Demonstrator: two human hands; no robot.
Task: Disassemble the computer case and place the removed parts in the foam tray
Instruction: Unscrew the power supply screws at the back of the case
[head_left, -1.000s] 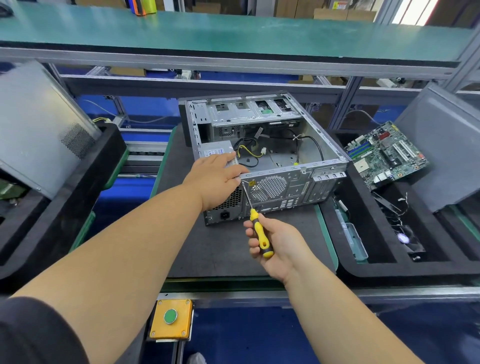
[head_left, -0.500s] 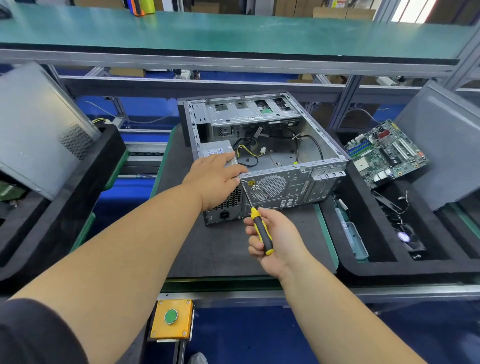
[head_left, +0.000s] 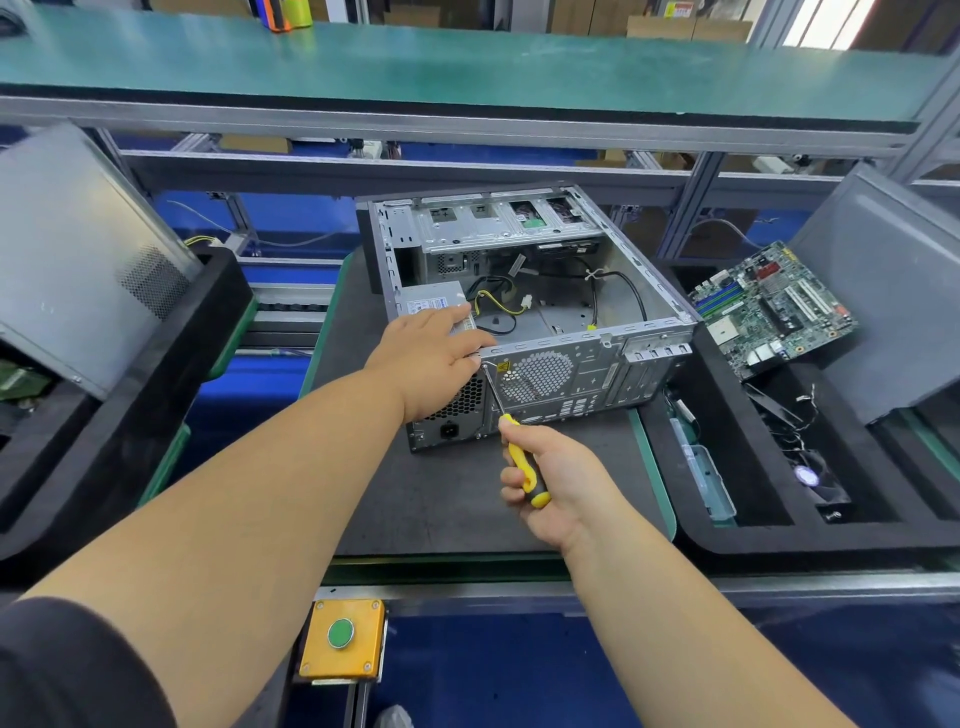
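An open grey computer case (head_left: 587, 364) lies on its side on a dark mat, its rear panel facing me. The power supply (head_left: 441, 410) sits in the case's near left corner, with loose cables behind it. My left hand (head_left: 431, 353) rests on top of the power supply, fingers fairly straight. My right hand (head_left: 550, 478) grips a yellow and black screwdriver (head_left: 519, 457), and the tip of its shaft touches the rear panel near the top edge of the power supply. The black foam tray (head_left: 727, 540) on the right holds a green motherboard (head_left: 769, 306), a fan (head_left: 810, 478) and a clear plastic part (head_left: 701, 467).
A grey side panel (head_left: 883, 280) leans in the right tray. Another foam tray (head_left: 130, 395) on the left holds a grey panel (head_left: 72, 260). A green shelf (head_left: 467, 62) runs overhead. A yellow box with a green button (head_left: 340, 636) sits at the bench front.
My right hand has shifted slightly on the screwdriver handle, with the tip staying at the same spot on the rear panel. My left hand has stayed on the power supply.
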